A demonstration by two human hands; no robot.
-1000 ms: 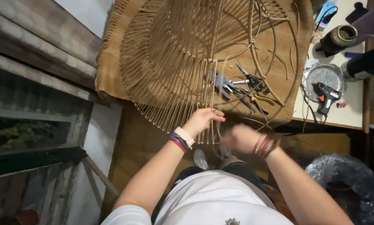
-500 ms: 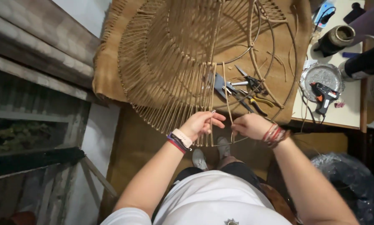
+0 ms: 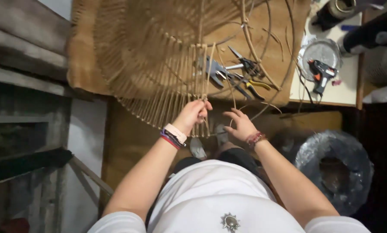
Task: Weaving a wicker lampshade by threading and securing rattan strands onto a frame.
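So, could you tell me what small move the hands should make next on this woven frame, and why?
Probably the right hand should take the loose strand beside it. The left hand already pinches the spokes at the edge of the woven frame, while the right hand is open and holds nothing.

We wear a white short-sleeved shirt (image 3: 219, 194) with a small dark, sun-shaped ornament (image 3: 230, 221) at the middle of the chest. Our arms are bare below the sleeves. On the wrist of our left hand (image 3: 192, 114) sits a pale band (image 3: 175, 132) with several thin dark and red cords beside it. On the wrist of our right hand (image 3: 241, 125) sits a beaded reddish bracelet (image 3: 254, 138). Grey shoes (image 3: 198, 148) show below.
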